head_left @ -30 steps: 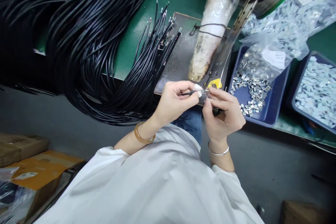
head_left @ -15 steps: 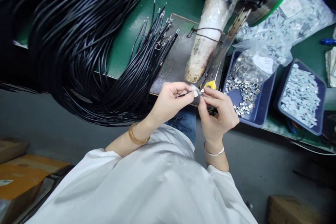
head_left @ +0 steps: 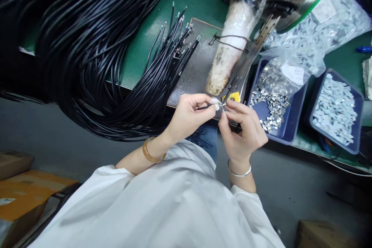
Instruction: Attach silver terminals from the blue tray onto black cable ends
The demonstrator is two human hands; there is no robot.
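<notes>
My left hand point(head_left: 188, 116) pinches the end of a thin black cable point(head_left: 203, 106) between thumb and fingers. My right hand point(head_left: 242, 128) pinches a small metal clip point(head_left: 221, 104) against that cable end; the two hands meet just below the bench edge. A large bundle of black cables point(head_left: 95, 46) lies over the green bench point(head_left: 145, 50) at the left, its stripped ends fanned out on a dark metal plate point(head_left: 197, 66).
A plastic-wrapped machine arm point(head_left: 232, 42) stands over the plate. To its right sit a blue tray of metal clips point(head_left: 273, 104), a second blue tray of pale parts point(head_left: 335, 110) and a clear bag of parts point(head_left: 308, 42). Cardboard boxes point(head_left: 26, 190) lie on the floor at left.
The view has shifted a little, bringing the second tray fully into sight. Both hands stay together at the cable end with only small finger movement.
</notes>
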